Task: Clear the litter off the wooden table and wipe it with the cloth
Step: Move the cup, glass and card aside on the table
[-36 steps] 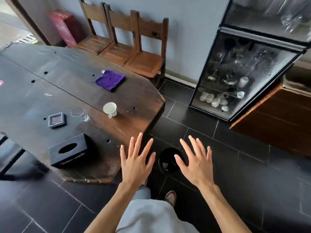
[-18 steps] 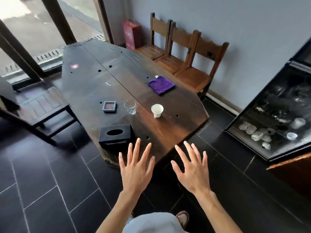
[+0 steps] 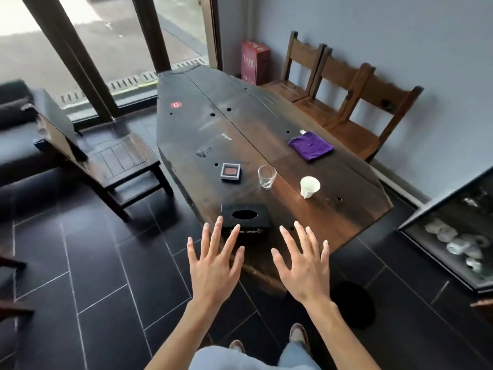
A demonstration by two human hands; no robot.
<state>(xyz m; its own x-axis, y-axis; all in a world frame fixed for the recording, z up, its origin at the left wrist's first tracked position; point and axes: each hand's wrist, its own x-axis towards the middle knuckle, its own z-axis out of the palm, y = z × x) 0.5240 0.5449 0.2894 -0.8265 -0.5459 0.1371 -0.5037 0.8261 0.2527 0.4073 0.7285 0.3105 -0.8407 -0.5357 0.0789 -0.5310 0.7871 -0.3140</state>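
Note:
The long dark wooden table (image 3: 333,217) runs away from me. A folded purple cloth (image 3: 311,145) lies near its right edge. Small litter sits mid-table: a white scrap (image 3: 226,136) and a crumpled clear wrapper (image 3: 202,151). A glass (image 3: 266,176), a white cup (image 3: 309,186), a square dish (image 3: 230,172) and a black tissue box (image 3: 245,219) stand at the near end. My left hand (image 3: 214,260) and my right hand (image 3: 301,263) hover before the near end, fingers spread, holding nothing.
A black bin (image 3: 352,303) stands on the tiled floor by the table's near right corner. Three wooden chairs (image 3: 354,102) line the right wall, a dark chair (image 3: 117,158) stands left. A glass cabinet (image 3: 453,236) sits at the right. A red "6" sticker (image 3: 176,104) marks the far end.
My view has swung left and risen, so the whole table, the windows and the left chair show. Both hands stay spread and empty in front of me.

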